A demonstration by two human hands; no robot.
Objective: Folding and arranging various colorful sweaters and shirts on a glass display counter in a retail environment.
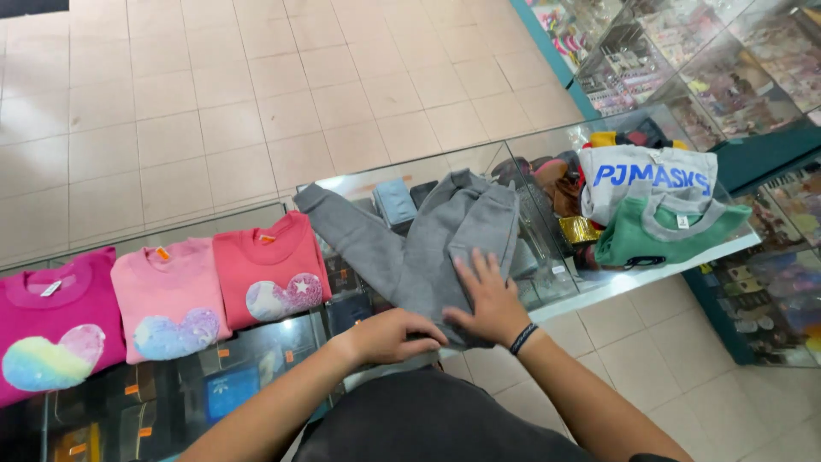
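The person stands at the near edge of a glass desk [547,282], both hands down on a grey sweatshirt [445,239] that lies across the middle of the desk top. The right hand [487,304] rests flat on the lower part of the garment, fingers [479,267] spread and open, pressing the cloth down; a dark band sits on that wrist. The left hand [389,334] is just beside it at the garment's near hem, fingers curled over the fabric edge, though I cannot tell whether they truly pinch it. One grey sleeve [346,227] stretches out toward the left. Along the left stretch of the desk three tops lie side by side: a red sweatshirt [269,265] touching a light pink sweatshirt [167,299], then a magenta sweatshirt [51,329] at the left edge, each with a heart patch. Toward the right end sits a green and grey garment [663,231] with a grey printed top [650,175] behind it.
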